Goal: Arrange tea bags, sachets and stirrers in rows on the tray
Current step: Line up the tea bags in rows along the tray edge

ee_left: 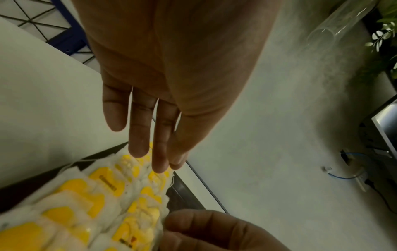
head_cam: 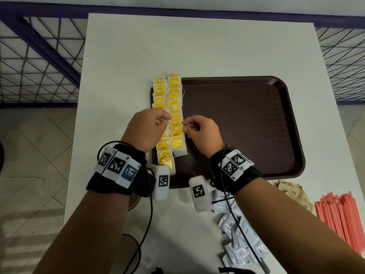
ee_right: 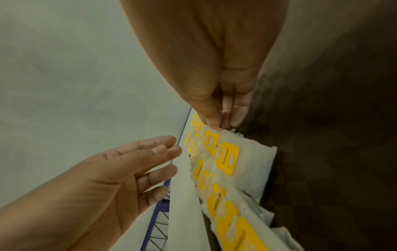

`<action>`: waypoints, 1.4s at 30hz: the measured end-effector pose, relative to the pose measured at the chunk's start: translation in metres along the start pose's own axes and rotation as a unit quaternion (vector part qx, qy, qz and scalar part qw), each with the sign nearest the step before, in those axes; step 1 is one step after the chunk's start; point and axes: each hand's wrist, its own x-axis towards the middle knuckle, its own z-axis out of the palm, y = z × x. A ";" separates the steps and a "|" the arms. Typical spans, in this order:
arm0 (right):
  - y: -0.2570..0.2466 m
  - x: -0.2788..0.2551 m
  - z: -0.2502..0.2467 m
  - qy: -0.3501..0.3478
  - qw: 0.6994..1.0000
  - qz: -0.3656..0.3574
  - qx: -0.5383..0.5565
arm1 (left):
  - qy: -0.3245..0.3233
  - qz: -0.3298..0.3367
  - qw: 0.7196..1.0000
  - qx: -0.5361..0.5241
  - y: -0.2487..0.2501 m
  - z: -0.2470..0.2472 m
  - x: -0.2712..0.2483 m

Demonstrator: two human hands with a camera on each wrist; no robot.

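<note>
While the right hand pinches the edge of a tea bag in the right-hand row of tea bags, the left hand hovers with fingers relaxed, covering part of the left row on the brown tray; behind the right wrist on the table lie grey sachets, partly hidden by the forearm, and red stirrers, cut off.

left hand covering tea bags

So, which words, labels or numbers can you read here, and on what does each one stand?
"TEA": tea bag tag, right row.
"HONEST": tag, left row.
"HONEY": tag, left row, uncertain.
"R1": right wrist marker band.
Other tags, the grey sachets, left band numbers: too small or blurred.
Square code markers: not text.
</note>
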 end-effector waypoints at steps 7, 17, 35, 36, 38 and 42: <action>0.003 -0.020 -0.002 -0.002 0.999 0.028 -0.028 | 0.002 -0.008 1.000 0.016 -0.006 -0.004 -0.004; 0.010 -0.028 0.003 -0.015 0.999 0.031 -0.025 | -0.074 0.033 0.993 0.081 0.000 0.013 0.003; 0.014 -0.023 0.005 -0.004 1.000 0.002 -0.003 | -0.110 0.055 0.961 0.249 0.012 0.023 0.015; 0.015 -0.022 0.005 -0.005 1.000 -0.004 -0.001 | -0.109 0.053 0.956 0.265 0.012 0.023 0.016; 0.015 -0.023 0.004 -0.007 1.000 -0.011 0.002 | -0.103 0.050 0.951 0.288 0.013 0.025 0.018; 0.017 -0.024 0.004 0.002 1.000 -0.006 -0.001 | -0.093 0.038 0.948 0.301 0.016 0.027 0.021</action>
